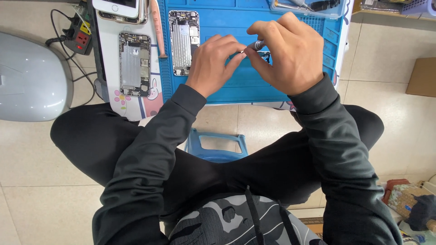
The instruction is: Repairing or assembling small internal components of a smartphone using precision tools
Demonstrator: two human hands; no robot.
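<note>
Pinching a small screwdriver [258, 45], both hands [290, 54] bent over mat [254, 86]

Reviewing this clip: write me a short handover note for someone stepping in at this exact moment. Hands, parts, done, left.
Left hand: fingertips pinch a small part over the blue work mat.
Right hand: grips a silver screwdriver, tip at that same small part.
Parts: one opened phone housing lies on the mat; a second housing sits left of it on the white table, by a pink pry tool.
Done: both housings are open, insides bare.
Left: the small part is in hand and not set into either housing.
</note>
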